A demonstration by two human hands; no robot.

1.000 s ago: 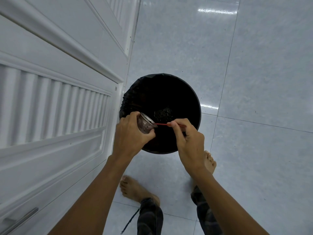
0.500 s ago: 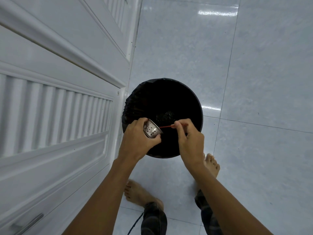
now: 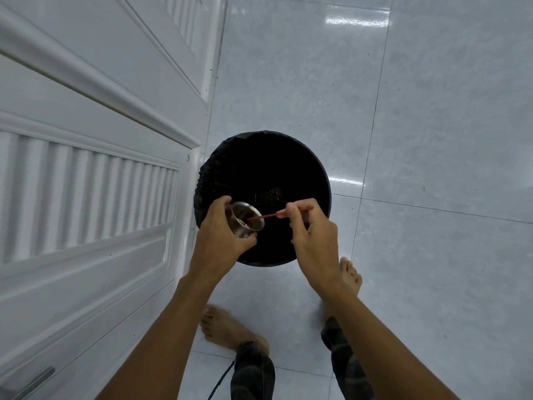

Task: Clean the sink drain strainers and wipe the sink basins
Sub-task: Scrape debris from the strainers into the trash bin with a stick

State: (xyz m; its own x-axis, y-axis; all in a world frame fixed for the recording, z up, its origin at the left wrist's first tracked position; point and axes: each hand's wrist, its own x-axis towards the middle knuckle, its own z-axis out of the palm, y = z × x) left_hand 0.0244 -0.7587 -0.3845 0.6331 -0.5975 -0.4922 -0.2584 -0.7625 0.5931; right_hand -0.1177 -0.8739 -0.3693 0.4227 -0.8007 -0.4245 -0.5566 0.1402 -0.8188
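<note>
A person standing barefoot on a pale grey glossy tiled floor [image 3: 432, 111] holds a small round stainless-steel sink strainer cup [image 3: 245, 219] over a round black bin lined with a black plastic bag [image 3: 259, 168]. The left hand [image 3: 222, 235] is clamped around the strainer's wall, fingers curled over the far side and thumb beneath, tilting its open mouth toward the right so that dark residue shows on the inside. The right hand [image 3: 311, 238] is closed in a pinch on a thin red stick [image 3: 277, 214], held between thumb and fingertips, with the other fingers folded in. The stick runs roughly level from that hand to the left, and its tip reaches inside the strainer's mouth; whether it touches the metal cannot be told. Both hands hang above the near half of the bin, the strainer over its left side. A patch of dark speckled debris [image 3: 269, 194] lies deep in the bin, just beyond the hands. White panelled cabinet doors [image 3: 101, 197] with a ribbed section stand along the left, just beside the bin, and a metal bar handle [image 3: 34, 382] shows at the lower left edge. Below the forearms, the person's bare feet [image 3: 227, 327] and dark patterned trouser cuffs [image 3: 251, 370] are visible on the tiles, the right foot near the bin's base. Ceiling light reflects in bright streaks on the floor.
</note>
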